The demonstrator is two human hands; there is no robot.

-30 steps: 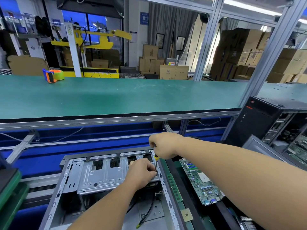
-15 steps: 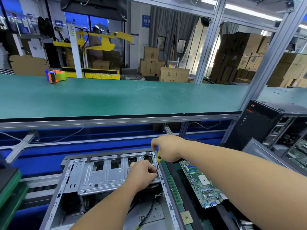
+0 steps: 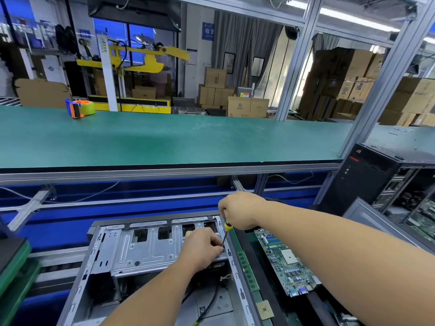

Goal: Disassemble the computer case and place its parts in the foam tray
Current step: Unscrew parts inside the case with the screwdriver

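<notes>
An open grey computer case [image 3: 94,262] lies on its side in front of me, with a silver metal drive cage [image 3: 150,250] across its far end. My right hand [image 3: 240,212] grips a screwdriver [image 3: 226,231] with a yellow and black handle, its tip pointing down at the cage's right end. My left hand [image 3: 202,250] rests on that same end, fingers curled by the screwdriver tip; what they pinch is hidden. To the right a green motherboard [image 3: 284,262], a RAM stick [image 3: 247,271] and a small CPU chip [image 3: 265,309] lie in the dark foam tray [image 3: 244,245].
A long green shelf [image 3: 188,140] runs above the work level, carrying a tape dispenser [image 3: 80,109]. A black tower case [image 3: 374,177] stands at the right beside another opened one. Black cables [image 3: 209,302] lie inside the case. Aluminium posts frame the bench.
My right hand rose slightly with the screwdriver, showing more of its handle and shaft. My left hand stayed on the cage's right end. The camera tilted a little.
</notes>
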